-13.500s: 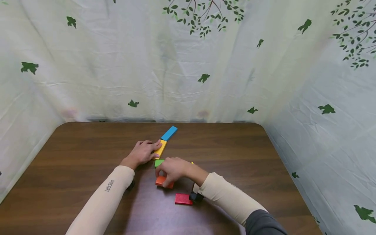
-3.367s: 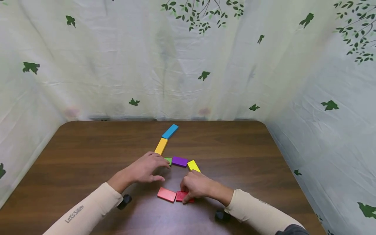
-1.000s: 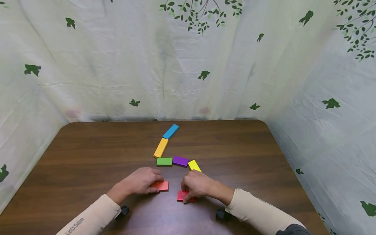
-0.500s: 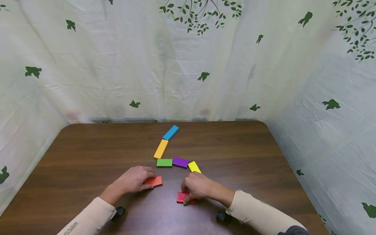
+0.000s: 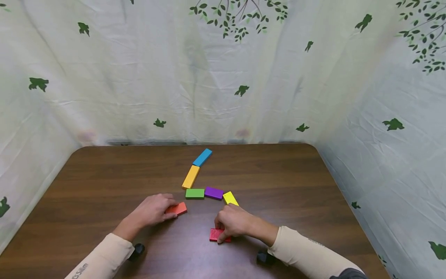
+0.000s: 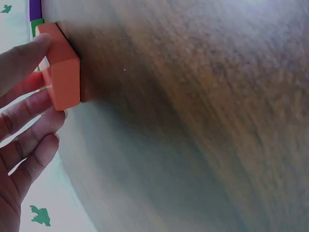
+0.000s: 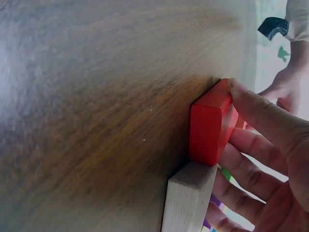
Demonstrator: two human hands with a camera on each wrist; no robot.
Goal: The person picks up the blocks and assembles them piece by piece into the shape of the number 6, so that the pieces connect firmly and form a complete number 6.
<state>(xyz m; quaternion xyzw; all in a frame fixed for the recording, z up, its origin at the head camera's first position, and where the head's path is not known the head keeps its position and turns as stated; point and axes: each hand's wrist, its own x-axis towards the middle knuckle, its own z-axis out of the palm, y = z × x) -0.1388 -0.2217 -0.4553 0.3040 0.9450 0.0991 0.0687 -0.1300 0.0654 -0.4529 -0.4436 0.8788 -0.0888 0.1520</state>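
Note:
In the head view, my left hand (image 5: 151, 211) pinches an orange block (image 5: 179, 209) on the table, in front of and left of the green block (image 5: 195, 194). The left wrist view has the thumb on one long side of the orange block (image 6: 65, 79) and fingers on the other. My right hand (image 5: 237, 220) grips a red block (image 5: 215, 234) between thumb and fingers, right of and nearer than the orange one. A plain wooden block (image 7: 189, 200) meets the end of the red block (image 7: 205, 130) in the right wrist view; the hand hides it from the head camera.
A bent row runs from a blue block (image 5: 202, 157) at the back through an amber block (image 5: 191, 177) and the green one to a purple block (image 5: 214, 193) and a yellow block (image 5: 230, 198). White leaf-print curtains (image 5: 139, 77) surround the brown table (image 5: 278, 174).
The left hand went from open fingers over the green block to pinching the orange block, then slid it left and back, away from the red block. The right hand stays on the red block.

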